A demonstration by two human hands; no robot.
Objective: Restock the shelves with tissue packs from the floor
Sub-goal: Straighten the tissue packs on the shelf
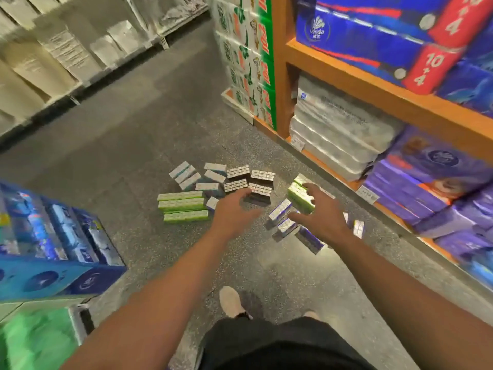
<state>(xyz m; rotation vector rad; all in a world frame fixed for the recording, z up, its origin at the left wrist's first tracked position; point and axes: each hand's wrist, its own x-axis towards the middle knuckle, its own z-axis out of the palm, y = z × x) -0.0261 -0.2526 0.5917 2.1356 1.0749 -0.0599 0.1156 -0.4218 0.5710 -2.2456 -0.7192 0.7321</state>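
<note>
Both bare hands were stretched forward and down over tissue packs scattered on the speckled grey floor [149,124]. The right hand [318,213] was spread wide, fingers fanned and slightly bent, with nothing gripped. Its fingertips were seen over the near edge of a green tissue pack [300,197], though real contact could not be told from above. That pack lay just ahead of the palm, slightly left of it, its long axis slanted from lower right toward upper left. Several purple-and-white packs [284,217] lay tumbled beneath and beside the same hand, at mixed angles.

The left hand [234,209] was likewise loose and empty, fingers extended toward a block of grey-topped packs [249,180] arranged two by two just beyond its fingertips. Farther left, three long green packs [182,206] were laid side by side, long axes running left to right, with small white-and-teal packs [198,176] behind them.

The green pack was judged nearer the right hand, so a grasp across its short sides seemed likeliest.

To the right, the orange wooden shelf [354,73] was seen, stocked with blue Vinda multipacks [373,25] above and purple multipacks [416,182] below.
</note>
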